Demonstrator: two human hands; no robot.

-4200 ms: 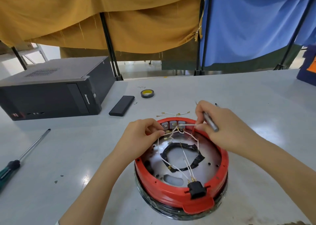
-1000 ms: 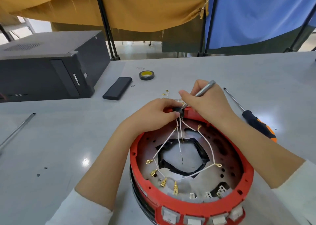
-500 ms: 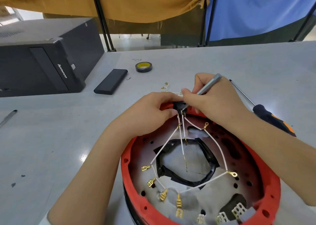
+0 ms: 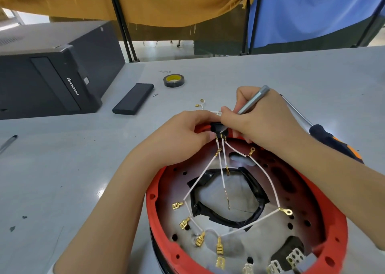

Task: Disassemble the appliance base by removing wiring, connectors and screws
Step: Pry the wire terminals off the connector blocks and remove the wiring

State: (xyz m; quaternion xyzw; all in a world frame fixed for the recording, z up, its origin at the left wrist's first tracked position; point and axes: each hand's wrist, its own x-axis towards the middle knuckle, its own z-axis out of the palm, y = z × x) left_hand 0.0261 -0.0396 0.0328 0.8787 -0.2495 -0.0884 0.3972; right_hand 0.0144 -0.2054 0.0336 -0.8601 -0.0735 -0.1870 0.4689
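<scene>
Several spade terminals [image 4: 183,223] hang loose in base [image 4: 325,228]; left hand [image 4: 187,132] fingers pinch plug [image 4: 216,126] at 12 o'clock, right hand [image 4: 262,123] grips tool [image 4: 253,99]; plug, screws remain

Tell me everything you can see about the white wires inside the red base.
The white wires look thinly insulated and run from a small black connector at the far rim of the red base, fanning toward the viewer over its grey floor. Most end in loose brass-coloured terminals, flat spade clips at lower left and ring lugs at right. They lie slack across a black taped ring. The left hand and right hand hold the connector.
</scene>
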